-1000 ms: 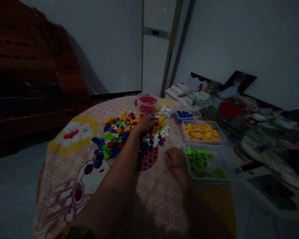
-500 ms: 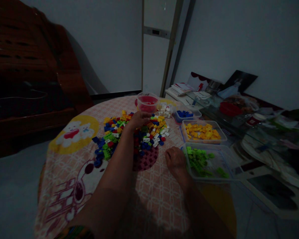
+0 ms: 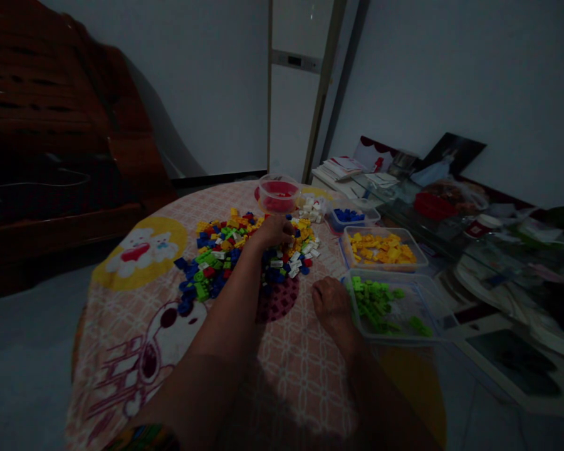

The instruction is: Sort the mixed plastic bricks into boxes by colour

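Note:
Over the mixed pile of toy building bricks, my left hand reaches down with bent fingers. Its fingertips point into the yellow and blue bricks on the pile's right side; what is between them is hidden. My right hand rests on the tablecloth, its fingers curled under. Any item inside it is out of sight. Just right of it stands a clear plastic box holding green bricks.
Behind the green box are a clear box of yellow bricks and a smaller box of blue bricks. White bricks lie beside a round clear tub with red bricks. A cluttered glass table adjoins at right.
My left hand has shifted right across the pile, and its fingers now bend further down. My right hand has stayed in place.

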